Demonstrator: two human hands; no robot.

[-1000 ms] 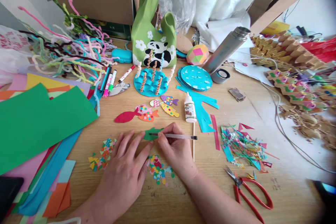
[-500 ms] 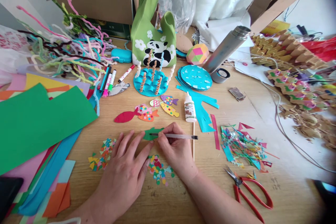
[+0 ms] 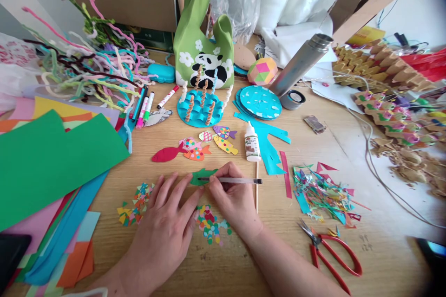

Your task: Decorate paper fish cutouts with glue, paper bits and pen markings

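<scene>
A green paper fish [image 3: 201, 177] lies on the wooden table [image 3: 365, 250] in front of me. My right hand [image 3: 232, 199] is closed round a clear pen [image 3: 240, 180], and the pen's tip touches the fish. Flat on the table lies my left hand [image 3: 163, 229], fingers spread, with the fingertips at the fish's left end. Below the fish is a small heap of coloured paper dots [image 3: 210, 225]. Further left lies a heap of coloured paper bits [image 3: 136, 203].
Finished paper fish [image 3: 195, 148], a glue bottle [image 3: 251, 145] and a wooden stick [image 3: 257, 185] lie beyond my hands. Red scissors [image 3: 331, 253] and paper scraps [image 3: 320, 192] are on the right. Coloured paper sheets [image 3: 49, 158] cover the left; pipe cleaners, markers, a panda bag [image 3: 204, 51] and boxes stand behind.
</scene>
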